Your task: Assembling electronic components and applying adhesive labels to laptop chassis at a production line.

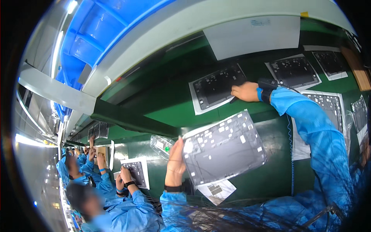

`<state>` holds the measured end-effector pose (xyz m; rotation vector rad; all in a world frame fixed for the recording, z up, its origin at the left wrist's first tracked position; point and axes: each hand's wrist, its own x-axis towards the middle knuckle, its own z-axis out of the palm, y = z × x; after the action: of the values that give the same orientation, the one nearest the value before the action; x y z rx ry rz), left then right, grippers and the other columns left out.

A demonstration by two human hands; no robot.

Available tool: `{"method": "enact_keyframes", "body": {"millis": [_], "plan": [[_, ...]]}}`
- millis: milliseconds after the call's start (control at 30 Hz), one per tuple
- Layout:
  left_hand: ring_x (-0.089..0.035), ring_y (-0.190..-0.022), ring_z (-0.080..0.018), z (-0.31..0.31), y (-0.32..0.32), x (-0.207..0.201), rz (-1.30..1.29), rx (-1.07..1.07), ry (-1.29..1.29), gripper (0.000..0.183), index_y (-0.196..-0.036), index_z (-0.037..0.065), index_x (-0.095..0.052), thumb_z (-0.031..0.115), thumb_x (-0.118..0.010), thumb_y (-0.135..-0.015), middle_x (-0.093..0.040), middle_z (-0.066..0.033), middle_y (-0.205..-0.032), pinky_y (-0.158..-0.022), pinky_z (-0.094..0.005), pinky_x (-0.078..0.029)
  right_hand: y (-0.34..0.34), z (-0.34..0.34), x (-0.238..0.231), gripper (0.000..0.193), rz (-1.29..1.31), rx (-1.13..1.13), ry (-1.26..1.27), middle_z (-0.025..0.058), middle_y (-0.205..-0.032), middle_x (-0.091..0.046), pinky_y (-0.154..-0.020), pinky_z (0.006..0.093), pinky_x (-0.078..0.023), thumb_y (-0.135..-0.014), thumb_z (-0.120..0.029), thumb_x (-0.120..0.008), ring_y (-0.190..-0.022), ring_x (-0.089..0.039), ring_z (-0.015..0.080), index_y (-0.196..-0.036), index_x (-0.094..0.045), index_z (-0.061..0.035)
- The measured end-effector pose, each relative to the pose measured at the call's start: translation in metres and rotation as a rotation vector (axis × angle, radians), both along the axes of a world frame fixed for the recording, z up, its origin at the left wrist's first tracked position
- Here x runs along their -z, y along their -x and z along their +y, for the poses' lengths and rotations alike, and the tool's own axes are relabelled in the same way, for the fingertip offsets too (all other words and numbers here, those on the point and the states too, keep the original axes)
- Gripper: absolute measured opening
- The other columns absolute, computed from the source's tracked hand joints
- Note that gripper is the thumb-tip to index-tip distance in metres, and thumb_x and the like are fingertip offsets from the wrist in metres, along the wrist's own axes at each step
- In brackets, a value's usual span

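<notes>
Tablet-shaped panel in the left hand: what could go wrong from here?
Slip: the left hand supports the tablet-shaped panel at its left edge only, so it might tilt or drop.
Nudge: the right hand is at the corner of a darker panel and could shift it.
Snag: the coiled blue cord hangs near the held panel's right side.
</notes>
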<state>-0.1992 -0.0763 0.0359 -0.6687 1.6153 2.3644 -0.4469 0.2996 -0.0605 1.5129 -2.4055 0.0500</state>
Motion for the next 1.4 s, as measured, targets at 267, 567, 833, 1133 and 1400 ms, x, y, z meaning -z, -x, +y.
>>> {"method": "enact_keyframes", "body": {"millis": [267,567,833,1133,1400], "plan": [[-0.071,-0.101,-0.0155,0.009,0.002,-0.006,-0.002,0.012,-0.049,0.034,-0.122,0.006,-0.068,0.036,-0.065,-0.107,-0.074,-0.0045,-0.115,-0.091,-0.0338,-0.059,0.013,-0.018,-0.046,0.015,0.179,-0.198,-0.077,0.0113,-0.091,-0.059,-0.057,0.0398,-0.059,-0.093,-0.017,-0.058,-0.067,-0.069,0.0281,-0.093,-0.057,-0.0026],[-0.069,-0.105,-0.0156,0.009,0.013,-0.006,0.036,0.018,0.034,0.032,-0.121,0.004,-0.069,0.033,-0.064,-0.108,-0.074,-0.0064,-0.118,-0.091,-0.032,-0.057,-0.025,0.0,-0.043,0.031,-0.359,0.246,0.201,0.0139,-0.114,-0.063,-0.081,0.0465,-0.058,-0.095,-0.036,-0.07,-0.094,-0.071,0.0344,-0.103,-0.07,-0.0055],[-0.072,-0.107,-0.0255,-0.029,-0.033,-0.038,0.059,-0.057,-0.052,0.039,-0.13,-0.001,-0.06,0.033,-0.049,-0.114,-0.072,-0.0157,-0.121,-0.095,-0.0425,-0.062,-0.052,0.032,-0.035,0.029,-0.365,0.363,0.385,0.0069,-0.113,-0.065,-0.079,0.0451,-0.059,-0.089,-0.041,-0.08,-0.092,-0.072,0.0313,-0.101,-0.081,-0.0138],[-0.072,-0.112,-0.0264,-0.005,-0.072,-0.047,0.016,-0.329,-0.211,0.048,-0.141,0.004,-0.06,0.041,-0.053,-0.112,-0.07,-0.0142,-0.131,-0.096,-0.0422,-0.06,0.107,0.029,-0.027,0.082,-0.483,0.341,0.288,0.0207,-0.14,-0.056,-0.106,0.0462,-0.051,-0.081,-0.05,-0.086,-0.131,-0.056,0.0393,-0.138,-0.062,0.004],[-0.071,-0.112,-0.0259,0.003,-0.085,-0.058,0.04,-0.31,0.064,0.053,-0.14,0.0,-0.058,0.044,-0.052,-0.112,-0.071,-0.0143,-0.128,-0.095,-0.0401,-0.061,0.113,0.022,-0.044,0.075,-0.695,0.572,0.008,0.027,-0.103,-0.074,-0.088,0.0497,-0.055,-0.069,-0.051,-0.094,-0.1,-0.071,0.0452,-0.107,-0.072,0.0093]]}}
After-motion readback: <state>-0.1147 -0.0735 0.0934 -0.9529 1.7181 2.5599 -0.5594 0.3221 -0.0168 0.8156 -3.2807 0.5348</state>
